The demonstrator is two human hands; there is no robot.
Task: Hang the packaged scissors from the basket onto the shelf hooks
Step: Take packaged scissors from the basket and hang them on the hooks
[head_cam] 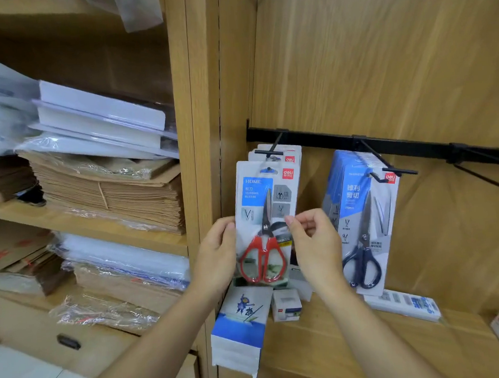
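Two compartments at the left of the frame hold stock laid flat: wrapped white sheets on a stack of brown paper in the upper one, and more wrapped bundles in the lower.

At lower centre the left hand grips the left edge of the packaged scissors, the red-handled pack, with its fingers curled round the card. The right hand pinches the right edge between thumb and fingertips. Holding both edges likely keeps the card flat and upright, so that its hang hole can be lined up with the left hook. That hook's cross-tip shows just above the card's top, in front of similar packs already hanging there. I cannot tell whether the hole is over the tip.

Further right, the right hook carries blue-handled packs on the same black rail. No basket is in view.
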